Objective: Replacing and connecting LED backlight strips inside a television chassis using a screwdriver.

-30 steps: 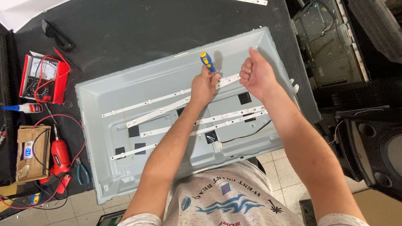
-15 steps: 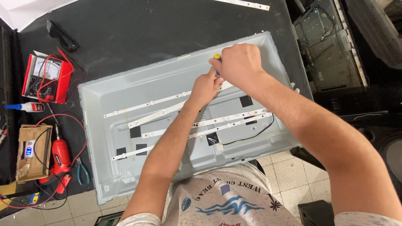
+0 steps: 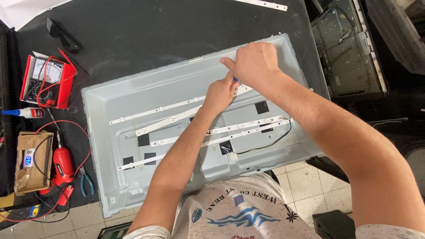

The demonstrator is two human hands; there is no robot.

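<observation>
2 hands on it: left hand (image 3: 220,94) fisted round the screwdriver (image 3: 235,79), right hand (image 3: 255,63) closed on top; a slip could scratch the strip (image 3: 177,118).

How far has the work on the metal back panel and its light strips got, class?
Done: the grey panel lies open, white light strips laid across it. In hand: left hand grips a blue-handled tool at one strip's end, right hand pressing on top. Left: one loose strip lies off the panel, and the black cable hangs slack.
</observation>
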